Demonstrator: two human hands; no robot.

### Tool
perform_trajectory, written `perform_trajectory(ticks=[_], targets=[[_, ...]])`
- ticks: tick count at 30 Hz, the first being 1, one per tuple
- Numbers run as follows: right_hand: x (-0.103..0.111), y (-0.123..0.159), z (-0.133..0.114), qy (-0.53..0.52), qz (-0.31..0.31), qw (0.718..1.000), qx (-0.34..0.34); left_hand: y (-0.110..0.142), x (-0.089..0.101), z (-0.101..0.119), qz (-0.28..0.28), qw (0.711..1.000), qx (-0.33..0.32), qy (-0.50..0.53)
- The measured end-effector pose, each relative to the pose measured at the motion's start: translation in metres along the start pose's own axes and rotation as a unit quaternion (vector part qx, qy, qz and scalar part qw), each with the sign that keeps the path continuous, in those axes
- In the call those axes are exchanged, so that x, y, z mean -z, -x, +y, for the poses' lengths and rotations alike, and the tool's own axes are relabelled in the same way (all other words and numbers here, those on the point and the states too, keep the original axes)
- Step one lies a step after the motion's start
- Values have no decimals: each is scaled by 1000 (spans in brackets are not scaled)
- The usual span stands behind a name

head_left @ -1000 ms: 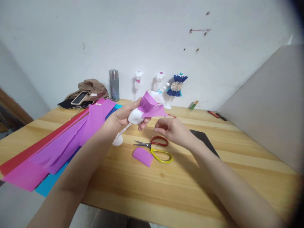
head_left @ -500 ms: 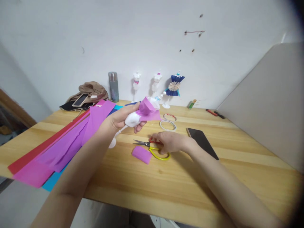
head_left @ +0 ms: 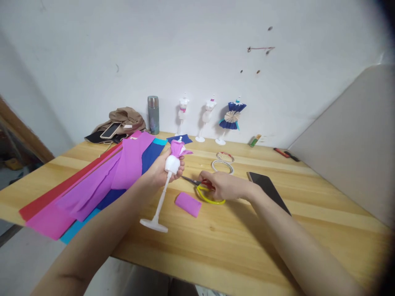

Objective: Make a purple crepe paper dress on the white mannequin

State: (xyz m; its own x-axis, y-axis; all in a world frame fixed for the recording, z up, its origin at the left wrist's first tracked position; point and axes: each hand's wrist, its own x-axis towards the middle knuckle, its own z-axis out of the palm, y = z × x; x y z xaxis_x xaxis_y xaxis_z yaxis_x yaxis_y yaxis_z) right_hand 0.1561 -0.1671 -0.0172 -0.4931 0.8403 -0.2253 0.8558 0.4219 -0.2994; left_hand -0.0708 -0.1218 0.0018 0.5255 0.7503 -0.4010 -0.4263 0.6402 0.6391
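Observation:
My left hand (head_left: 161,167) is closed round the body of a small white dress-form mannequin (head_left: 172,165), whose stem and round base tilt down toward me. Purple crepe paper (head_left: 177,149) wraps the mannequin's upper part. To the right, my right hand (head_left: 224,185) has its fingers curled on the handles of a pair of scissors (head_left: 202,193), one loop yellow and one red. The scissors' dark blades point left, toward my left hand, and look nearly together. Just in front of them a small purple paper piece (head_left: 188,204) lies flat on the table.
Crepe paper sheets (head_left: 129,164) cover the table's left. A flask (head_left: 153,115), two white mannequins and one dressed in blue (head_left: 232,117) stand along the wall. Tape rolls (head_left: 222,167) and a dark phone (head_left: 268,191) lie at right. A brown cloth bag (head_left: 131,119) sits at back left.
My left hand has swung the mannequin from a slanted pose to a more upright one, base toward me. My right hand has closed further on the scissors, and their blades have drawn together.

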Motion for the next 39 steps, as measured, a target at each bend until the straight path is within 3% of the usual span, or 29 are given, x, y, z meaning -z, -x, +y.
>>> perform_trajectory(ticks=[5,9,15,19,22,27,32,37,39], targets=[[22,14,31,-50,96,994,21,7,-1,0,-24,999,11,30],[38,21,49,-76,264,961,17,12,-6,-4,-63,997,4,44],[33,18,29,57,428,892,136,19,-10,-15,-128,991,-13,39],[27,17,18,159,507,836,136,18,-10,-21,-163,986,-12,14],[26,19,19,214,522,818,114,17,-9,-24,-180,984,-13,5],[28,20,21,231,492,836,74,19,-9,-25,-197,980,0,-4],[27,19,20,247,515,812,121,21,-10,-25,-196,981,-6,-8],[27,19,20,245,475,843,62,21,-11,-24,-199,980,-4,-4],[27,19,20,255,474,841,53,20,-11,-24,-198,980,-5,-6]])
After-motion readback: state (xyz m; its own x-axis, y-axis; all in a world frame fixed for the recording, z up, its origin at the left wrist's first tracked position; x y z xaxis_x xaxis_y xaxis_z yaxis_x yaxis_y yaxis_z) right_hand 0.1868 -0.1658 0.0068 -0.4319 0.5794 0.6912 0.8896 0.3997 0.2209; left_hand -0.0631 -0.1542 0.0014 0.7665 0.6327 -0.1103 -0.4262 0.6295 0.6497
